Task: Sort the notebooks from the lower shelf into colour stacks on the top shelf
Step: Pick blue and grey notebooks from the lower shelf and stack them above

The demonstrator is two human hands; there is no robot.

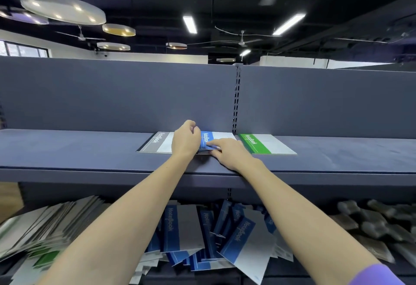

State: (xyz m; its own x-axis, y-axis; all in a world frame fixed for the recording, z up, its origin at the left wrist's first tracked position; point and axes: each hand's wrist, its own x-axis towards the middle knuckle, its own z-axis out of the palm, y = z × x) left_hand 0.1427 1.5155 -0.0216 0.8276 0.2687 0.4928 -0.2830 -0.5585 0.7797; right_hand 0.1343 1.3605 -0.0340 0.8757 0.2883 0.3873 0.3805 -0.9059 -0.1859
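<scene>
We reach both arms up to the top shelf (90, 147), where three notebook stacks lie in a row: a grey notebook (155, 142) on the left, a blue stack (208, 139) in the middle, and a green notebook (261, 143) on the right, just past the slotted upright. Our left hand (185, 138) rests on the left edge of the blue stack with its fingers curled over it, gripping that side. Our right hand (227, 152) lies on the stack's near right corner, index finger stretched flat across the blue cover and thumb at the front edge, pinching the notebooks there. On the lower shelf (292, 271) below our forearms sits a loose heap of blue notebooks (238, 237), with a slanted pile of grey ones (51, 224) to the left.
</scene>
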